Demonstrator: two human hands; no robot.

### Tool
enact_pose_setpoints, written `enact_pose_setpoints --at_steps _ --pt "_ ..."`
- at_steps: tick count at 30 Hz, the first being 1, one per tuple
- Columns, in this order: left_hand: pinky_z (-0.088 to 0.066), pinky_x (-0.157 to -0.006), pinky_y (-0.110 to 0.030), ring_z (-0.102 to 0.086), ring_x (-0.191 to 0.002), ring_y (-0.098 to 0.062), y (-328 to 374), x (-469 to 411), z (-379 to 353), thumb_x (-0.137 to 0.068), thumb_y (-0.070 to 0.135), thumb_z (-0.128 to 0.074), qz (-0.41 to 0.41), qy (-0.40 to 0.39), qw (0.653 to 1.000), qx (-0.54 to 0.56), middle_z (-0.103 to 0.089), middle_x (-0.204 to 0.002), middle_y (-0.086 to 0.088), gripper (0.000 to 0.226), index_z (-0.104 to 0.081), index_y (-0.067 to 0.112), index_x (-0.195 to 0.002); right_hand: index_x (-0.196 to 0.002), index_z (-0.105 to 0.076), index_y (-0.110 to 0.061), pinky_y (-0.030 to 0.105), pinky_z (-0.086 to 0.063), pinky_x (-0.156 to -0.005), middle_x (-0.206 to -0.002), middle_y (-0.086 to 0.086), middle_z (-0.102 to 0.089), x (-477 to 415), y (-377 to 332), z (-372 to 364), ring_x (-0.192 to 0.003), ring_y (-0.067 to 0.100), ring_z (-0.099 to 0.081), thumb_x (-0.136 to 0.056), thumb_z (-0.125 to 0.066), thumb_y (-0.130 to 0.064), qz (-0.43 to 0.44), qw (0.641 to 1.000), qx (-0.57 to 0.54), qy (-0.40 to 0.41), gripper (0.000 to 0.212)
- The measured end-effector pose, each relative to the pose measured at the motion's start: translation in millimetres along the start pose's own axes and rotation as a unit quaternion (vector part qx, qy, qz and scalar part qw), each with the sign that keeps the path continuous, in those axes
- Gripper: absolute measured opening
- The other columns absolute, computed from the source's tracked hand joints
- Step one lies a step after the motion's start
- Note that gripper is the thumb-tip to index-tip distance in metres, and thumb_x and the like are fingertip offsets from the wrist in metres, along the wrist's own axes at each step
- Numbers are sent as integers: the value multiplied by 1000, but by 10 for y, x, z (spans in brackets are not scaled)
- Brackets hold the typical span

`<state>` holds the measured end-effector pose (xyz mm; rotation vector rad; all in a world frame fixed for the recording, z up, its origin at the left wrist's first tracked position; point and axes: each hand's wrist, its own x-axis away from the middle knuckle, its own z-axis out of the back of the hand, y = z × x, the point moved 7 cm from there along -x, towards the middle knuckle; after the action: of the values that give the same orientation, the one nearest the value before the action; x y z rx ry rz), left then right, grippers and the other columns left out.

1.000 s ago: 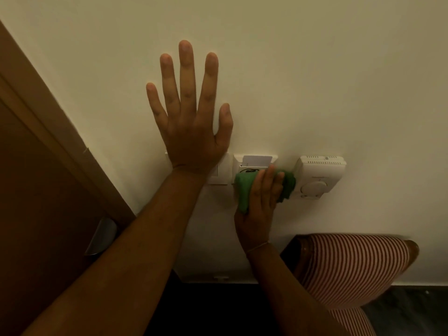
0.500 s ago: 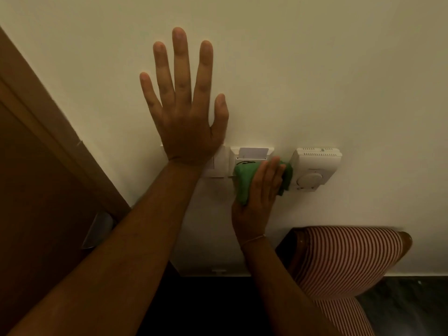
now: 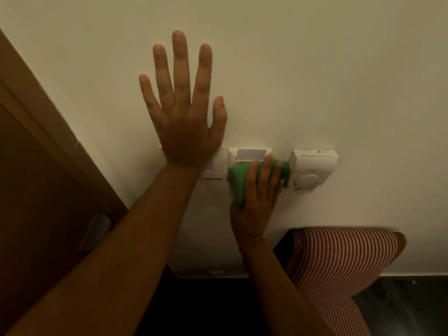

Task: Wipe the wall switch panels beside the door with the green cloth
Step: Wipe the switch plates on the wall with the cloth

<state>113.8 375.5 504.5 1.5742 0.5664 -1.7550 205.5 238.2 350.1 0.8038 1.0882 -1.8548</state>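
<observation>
Three white panels sit in a row on the cream wall. My left hand (image 3: 184, 110) lies flat on the wall with fingers spread, its wrist covering most of the left switch panel (image 3: 214, 166). My right hand (image 3: 259, 192) presses the bunched green cloth (image 3: 238, 178) against the lower half of the middle card-holder panel (image 3: 249, 155), where a card stands in the top slot. The cloth's right end touches the white thermostat (image 3: 315, 169), which has a round dial.
A brown wooden door frame (image 3: 48, 132) runs diagonally at the left, with a metal handle (image 3: 94, 231) low on the door. A chair with red-and-white striped fabric (image 3: 339, 260) stands against the wall below the thermostat. The floor is dark.
My right hand and the cloth have shifted slightly right across the middle panel, toward the thermostat. My left hand has stayed flat on the wall; the view has moved a little.
</observation>
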Motion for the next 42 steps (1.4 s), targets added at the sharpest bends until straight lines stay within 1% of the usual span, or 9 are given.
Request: enact_pose_setpoints --at_steps 10,13,17,24,27,31,35,39,42 --pt "-6 -141 -59 -28 -166 -45 -16 2 -8 -114 43 -46 -6 10 1000 0 -36 -176 -22 67 -33 22 -175 -171 -4 -20 46 0 -135 -180 -2 -1 75 -418 -263 -167 22 -1 -99 -69 -18 156 986 18 -47 97" --pt "-6 -141 -58 -31 -165 -46 -10 12 -3 -112 42 -51 -2 8 1000 3 -40 -174 -24 66 -37 20 -173 -171 -3 -21 48 -2 -135 -179 -2 3 16 -76 -65 -167 25 2 -112 -48 -22 83 996 2 -18 74" --pt "-7 -140 -59 -32 -164 -47 -12 2 -24 -112 44 -49 -4 13 1000 0 -41 -174 -23 67 -36 22 -173 -171 -5 -23 54 -6 -134 -179 -4 1 -51 39 -4 -166 28 3 -104 -59 -11 -16 999 -50 13 87" --pt "-4 -141 -58 3 -175 -22 -56 5 -88 -112 46 -45 -10 37 999 14 -18 -181 -8 79 -7 35 -181 -171 0 -23 44 3 -134 -179 -6 4 9 -558 -285 -167 22 0 -103 -50 -11 122 989 -56 -64 85" --pt "-5 -141 -59 3 -175 -22 -60 6 -86 -113 45 -44 -8 37 999 16 -18 -181 -9 78 -8 35 -181 -171 -2 -20 44 -2 -134 -179 -2 1 -21 -450 -214 -167 22 -4 -114 -33 -18 151 987 -22 -53 65" --pt "-6 -141 -59 -17 -175 -36 -12 20 -51 -114 44 -47 -7 27 999 18 -29 -179 -17 74 -22 27 -181 -169 -13 -12 47 -6 -135 -177 6 -7 -137 12 48 -166 27 -4 -102 -64 -5 -4 999 -31 23 85" --pt "-10 -139 -62 -35 -163 -49 22 7 -24 -113 45 -50 1 8 1000 -3 -42 -173 -24 65 -37 21 -172 -162 -25 2 51 -10 -135 -170 21 -24 -207 42 84 -165 27 0 -95 -68 8 -73 992 -99 35 79" --pt "-10 -139 -62 -34 -163 -49 22 8 -15 -112 44 -51 1 0 1000 -17 -42 -173 -24 66 -37 20 -172 -165 -18 -2 53 -6 -135 -175 14 -13 -176 -89 -7 -166 24 9 -111 -51 -37 -63 992 -107 15 72" --pt "-9 -139 -61 -33 -163 -48 5 8 -44 -113 43 -49 -1 7 1000 -15 -40 -173 -24 65 -36 21 -173 -171 2 -19 48 5 -134 -179 -3 10 -132 -234 -83 -166 25 12 -110 -51 -32 -4 997 -73 -19 81"
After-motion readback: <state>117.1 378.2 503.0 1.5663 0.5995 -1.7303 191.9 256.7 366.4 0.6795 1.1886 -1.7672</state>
